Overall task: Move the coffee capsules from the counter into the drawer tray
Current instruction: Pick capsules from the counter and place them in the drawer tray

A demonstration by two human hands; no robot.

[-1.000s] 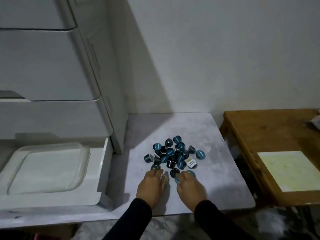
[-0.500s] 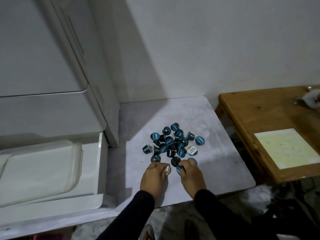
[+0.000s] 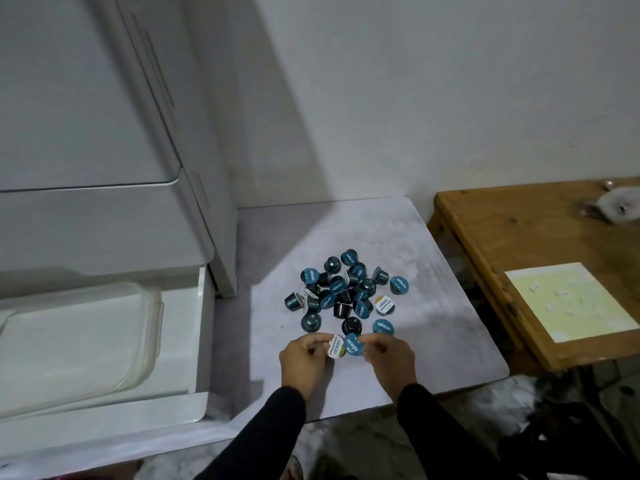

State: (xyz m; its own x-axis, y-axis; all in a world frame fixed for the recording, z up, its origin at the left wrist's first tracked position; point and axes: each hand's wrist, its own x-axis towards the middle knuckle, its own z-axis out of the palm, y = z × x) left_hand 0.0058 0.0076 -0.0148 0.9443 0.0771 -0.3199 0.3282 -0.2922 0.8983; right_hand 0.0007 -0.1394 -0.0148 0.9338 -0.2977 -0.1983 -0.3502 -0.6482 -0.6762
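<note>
A pile of several blue and dark coffee capsules (image 3: 341,292) lies on the grey marbled counter (image 3: 408,244). At the pile's near edge my left hand (image 3: 304,362) pinches a white-and-yellow-lidded capsule (image 3: 335,346). Beside it my right hand (image 3: 389,358) pinches a blue-lidded capsule (image 3: 353,344). The two capsules almost touch, lids tilted toward me. To the left, the white drawer (image 3: 202,327) stands pulled out, with a clear plastic tray (image 3: 79,341) inside it.
A white cabinet (image 3: 104,133) rises over the drawer and borders the counter's left side. A wooden table (image 3: 519,237) with a pale yellow sheet (image 3: 568,299) stands to the right. The white wall closes off the back.
Both hands have lifted a capsule each from the near edge of the pile and turned the lids up. The camera has moved closer and tilted down.
</note>
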